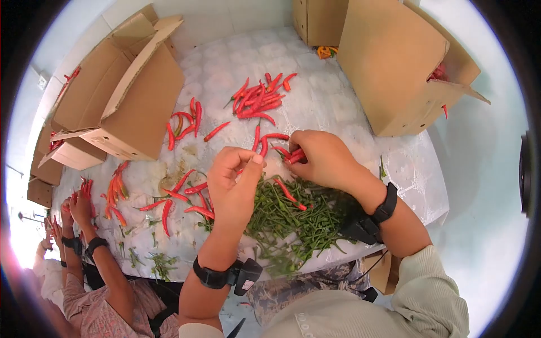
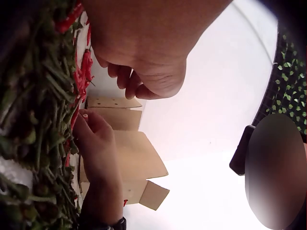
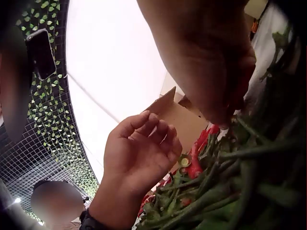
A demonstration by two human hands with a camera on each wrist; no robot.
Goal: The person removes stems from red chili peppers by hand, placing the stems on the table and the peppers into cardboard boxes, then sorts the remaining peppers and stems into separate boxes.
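Low over the heap of green stems (image 1: 307,225), my left hand (image 1: 232,177) pinches a red chili pepper (image 1: 264,147) between thumb and forefinger. Its other fingers curl in toward the palm, seen in the right wrist view. To its right, my right hand (image 1: 327,160) grips several red chilies (image 1: 296,156), their ends poking out by the fingertips. In the left wrist view the right hand (image 2: 98,139) reaches in low beside the stems. One loose red chili (image 1: 290,194) lies on top of the heap, just below both hands.
Further back on the white-covered table (image 1: 208,62) is a pile of red chilies (image 1: 259,98). Several more chilies (image 1: 177,191) lie left of my left hand. Cardboard boxes stand at left (image 1: 141,96) and right (image 1: 389,67). Another person's hands (image 1: 79,208) hold chilies at far left.
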